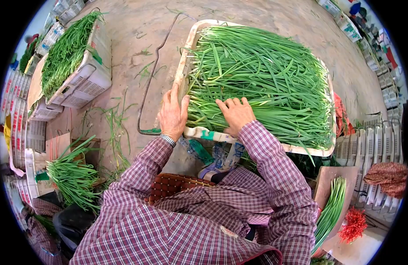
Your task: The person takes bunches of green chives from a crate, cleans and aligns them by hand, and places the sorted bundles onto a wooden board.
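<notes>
A pale crate (183, 66) in front of me is filled with long green garlic chives (261, 75) laid mostly crosswise. My left hand (172, 115), with a watch at its wrist, rests on the crate's left rim. Its fingers are stretched out and the thumb stands apart. Over the near part of the chives lies my right hand (236, 115), fingers extended and touching the stalks. Neither hand shows anything gripped.
Another crate of greens (91, 73) stands at the upper left. Loose chives (73, 176) lie at lower left. At right are a chive bundle (330, 216), red ties (353, 226) and stacked crates (367, 150). A bent metal rod (156, 66) lies beside the full crate.
</notes>
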A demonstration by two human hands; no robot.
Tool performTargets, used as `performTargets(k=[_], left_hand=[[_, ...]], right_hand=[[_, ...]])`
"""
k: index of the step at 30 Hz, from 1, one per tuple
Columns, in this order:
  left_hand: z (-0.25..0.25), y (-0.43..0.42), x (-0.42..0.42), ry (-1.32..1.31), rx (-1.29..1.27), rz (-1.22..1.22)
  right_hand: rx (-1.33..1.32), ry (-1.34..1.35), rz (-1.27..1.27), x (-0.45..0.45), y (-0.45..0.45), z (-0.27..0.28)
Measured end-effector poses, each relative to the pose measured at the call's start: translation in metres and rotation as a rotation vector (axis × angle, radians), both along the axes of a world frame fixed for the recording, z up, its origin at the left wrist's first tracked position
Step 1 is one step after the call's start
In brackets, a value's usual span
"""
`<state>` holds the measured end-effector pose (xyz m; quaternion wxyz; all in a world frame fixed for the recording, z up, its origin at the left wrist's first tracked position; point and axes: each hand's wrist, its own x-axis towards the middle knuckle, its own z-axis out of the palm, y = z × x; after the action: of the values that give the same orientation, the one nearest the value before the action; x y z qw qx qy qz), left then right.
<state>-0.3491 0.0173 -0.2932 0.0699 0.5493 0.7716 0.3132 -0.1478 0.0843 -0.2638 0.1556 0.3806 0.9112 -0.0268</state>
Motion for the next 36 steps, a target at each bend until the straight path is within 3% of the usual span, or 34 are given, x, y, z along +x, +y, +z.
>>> performTargets(k=[5, 8, 10, 14, 16, 18, 20, 24, 25, 26, 28, 30, 34, 36], left_hand=[[0.0, 0.0, -0.001, -0.001, 0.001, -0.002], [0.003, 0.002, 0.0, -0.08, -0.022, -0.007], [-0.004, 0.003, -0.004, -0.146, 0.121, 0.003], [0.002, -0.001, -0.006, -0.291, 0.248, -0.071], [0.009, -0.005, -0.005, -0.346, 0.265, -0.15], [0.026, -0.006, 0.003, -0.08, 0.309, -0.372], [0.06, 0.001, 0.033, -0.199, 0.314, -0.592], [0.091, 0.029, 0.104, -0.764, 0.217, -0.877], [0.108, 0.031, 0.115, -1.054, 0.005, -0.928], [0.111, 0.03, 0.136, -1.324, 0.21, -0.917], [0.113, 0.034, 0.15, -1.398, 0.256, -0.892], [0.118, 0.03, 0.155, -1.427, 0.242, -0.921], [0.132, 0.018, 0.173, -1.348, 0.259, -1.033], [0.125, 0.017, 0.196, -1.282, 0.308, -1.08]], right_hand=[[0.101, 0.144, -0.034, -0.001, 0.0, -0.016], [0.073, 0.294, -0.081, 0.01, -0.004, -0.002], [-0.004, 0.251, -0.256, 0.016, -0.001, 0.026], [0.132, 0.808, -0.407, 0.067, 0.009, 0.05], [0.151, 0.932, -0.494, 0.085, 0.008, 0.064], [0.149, 1.001, -0.515, 0.1, 0.002, 0.073], [0.117, 1.065, -0.522, 0.106, -0.007, 0.074], [0.037, 1.126, -0.457, 0.104, -0.023, 0.079], [0.027, 1.11, -0.419, 0.105, -0.027, 0.079], [0.02, 1.094, -0.38, 0.107, -0.029, 0.08], [0.05, 1.016, -0.396, 0.119, -0.037, 0.093], [0.214, 0.647, -0.422, 0.143, -0.055, 0.122], [0.227, 0.851, -0.431, 0.169, -0.082, 0.17], [0.388, 1.011, -0.306, 0.15, -0.094, 0.18]])
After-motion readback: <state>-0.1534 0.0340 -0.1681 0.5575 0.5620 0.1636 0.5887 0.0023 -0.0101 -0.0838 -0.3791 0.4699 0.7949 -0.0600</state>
